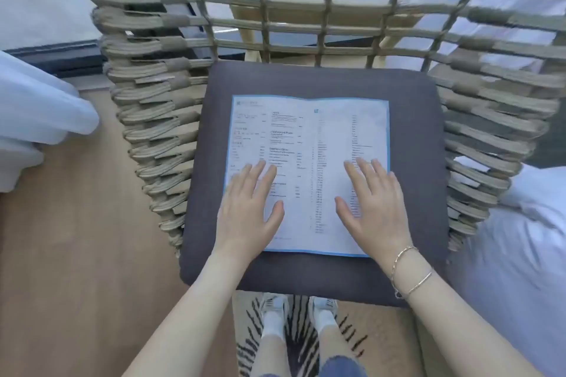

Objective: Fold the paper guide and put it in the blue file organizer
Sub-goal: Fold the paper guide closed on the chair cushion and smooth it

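The paper guide (306, 144), a white printed sheet with a blue border and a centre crease, lies unfolded and flat on the dark grey seat cushion (318, 79) of a woven chair. My left hand (249, 211) rests palm-down on the sheet's lower left part, fingers spread. Flat on the lower right part lies my right hand (373, 208), also with fingers apart; its wrist wears thin bracelets. Neither hand grips the paper. No blue file organizer is in view.
The chair's woven rope sides (153, 119) and lattice back (306, 9) wall in the cushion on three sides. White bedding (39, 110) lies at the left and more white bedding (520, 254) at the right. A striped rug (294, 330) covers the wooden floor under my feet.
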`<state>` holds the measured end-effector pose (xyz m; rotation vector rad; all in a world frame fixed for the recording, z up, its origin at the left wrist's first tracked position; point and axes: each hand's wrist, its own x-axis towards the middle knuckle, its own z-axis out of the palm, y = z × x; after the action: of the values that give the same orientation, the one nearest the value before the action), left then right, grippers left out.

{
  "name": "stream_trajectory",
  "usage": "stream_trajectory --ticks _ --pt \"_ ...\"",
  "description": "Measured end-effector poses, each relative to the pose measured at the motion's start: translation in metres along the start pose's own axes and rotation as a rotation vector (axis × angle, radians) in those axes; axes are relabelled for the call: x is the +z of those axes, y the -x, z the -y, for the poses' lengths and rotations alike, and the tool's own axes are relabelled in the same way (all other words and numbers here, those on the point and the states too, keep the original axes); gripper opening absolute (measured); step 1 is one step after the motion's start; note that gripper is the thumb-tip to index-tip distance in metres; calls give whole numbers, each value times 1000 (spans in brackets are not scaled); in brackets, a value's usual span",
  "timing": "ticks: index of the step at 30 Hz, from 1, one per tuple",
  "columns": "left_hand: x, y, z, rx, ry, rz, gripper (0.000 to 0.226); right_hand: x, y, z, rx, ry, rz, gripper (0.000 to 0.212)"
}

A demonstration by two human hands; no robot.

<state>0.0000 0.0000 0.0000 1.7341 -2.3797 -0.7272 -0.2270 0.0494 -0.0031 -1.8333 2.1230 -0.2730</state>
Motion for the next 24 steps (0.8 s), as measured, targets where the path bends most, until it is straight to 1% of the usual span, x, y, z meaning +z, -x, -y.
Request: stream_trajectory --ticks 4,7,9,13,15,17,19,20,22,24 --pt "37 -5 19 30 -31 -23 58 39 6 -12 -29 33 -20 58" --pt "55 -3 31 75 -59 -40 58 54 10 -23 -34 41 -28 58" --pt "59 -3 37 93 -91 -47 59 58 10 -26 -37 57 -30 58" --pt "56 -3 35 72 -63 -45 59 59 11 -25 -32 65 -27 58" --pt "47 -1 37 4 -70 -83 60 55 13 -26 -14 65 -42 58" --pt "36 3 41 -139 -47 -136 64 46 17 -31 36 79 -64 59" --pt "27 9 42 -306 32 -132 70 35 24 -38 101 88 -46 61" --pt "24 12 42 -361 70 -125 74 31 29 -42 131 87 -38 61" --pt "21 17 41 -404 102 -121 76 26 37 -51 174 86 -9 62" --pt "21 17 40 -412 130 -139 74 26 42 -57 192 90 21 63"
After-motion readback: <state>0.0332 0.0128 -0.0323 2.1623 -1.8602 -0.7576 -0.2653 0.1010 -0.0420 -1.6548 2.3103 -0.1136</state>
